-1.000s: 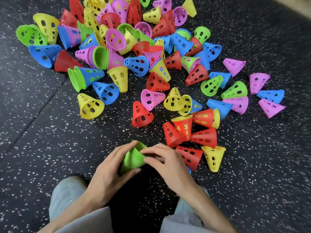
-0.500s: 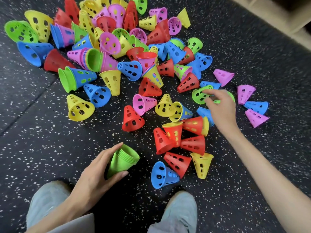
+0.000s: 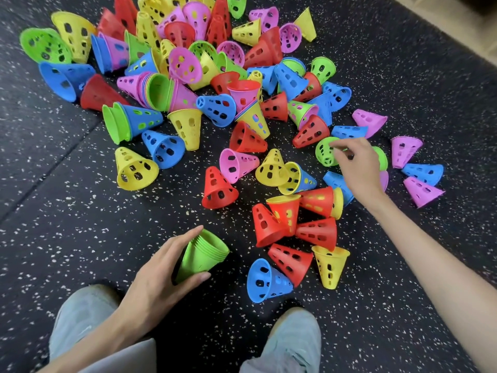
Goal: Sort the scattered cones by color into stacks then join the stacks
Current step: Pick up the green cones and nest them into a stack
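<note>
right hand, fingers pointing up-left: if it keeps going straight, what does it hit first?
Probably the green perforated plastic cone lying on its side: the right hand has its fingertips at the rim already. Contact can't be confirmed; depth unclear.

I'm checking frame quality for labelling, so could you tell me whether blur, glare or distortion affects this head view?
Head view: mostly sharp, with even lighting and no glare; the right hand is slightly soft at the green cone; wide-angle stretching shows at the edges.
</note>
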